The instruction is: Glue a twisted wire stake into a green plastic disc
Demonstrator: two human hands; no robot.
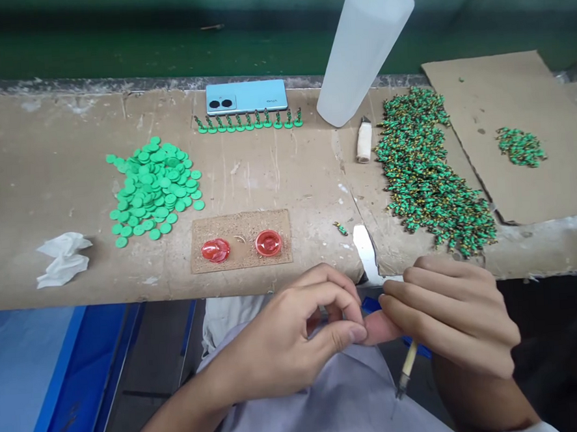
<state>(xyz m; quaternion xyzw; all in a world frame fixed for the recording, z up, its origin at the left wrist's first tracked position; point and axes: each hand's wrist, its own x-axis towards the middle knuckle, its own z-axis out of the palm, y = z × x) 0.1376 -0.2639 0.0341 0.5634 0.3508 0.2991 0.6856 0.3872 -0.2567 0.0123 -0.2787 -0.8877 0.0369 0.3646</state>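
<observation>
My left hand [295, 333] is over my lap with thumb and fingers pinched together; whatever lies between them is hidden. Its fingertips meet the thumb of my right hand [451, 317], whose fingers are curled round a thin brush [407, 368] that points down. Above the hands on the table lie two small red dishes [215, 250] [268, 243] on a brown board [242, 261]. One small green figure [340, 228] lies by itself near the table edge. Green discs [155, 191] form a pile at the left, and a big heap of green figures [422, 162] is at the right.
A row of standing figures [248, 122] is in front of a light blue phone [256, 95]. Behind stands a tall plastic bottle [363, 48], beside a wrapped blade [363, 141]. Crumpled tissue [63, 258] lies left. Cardboard [521, 104] at the right holds more figures.
</observation>
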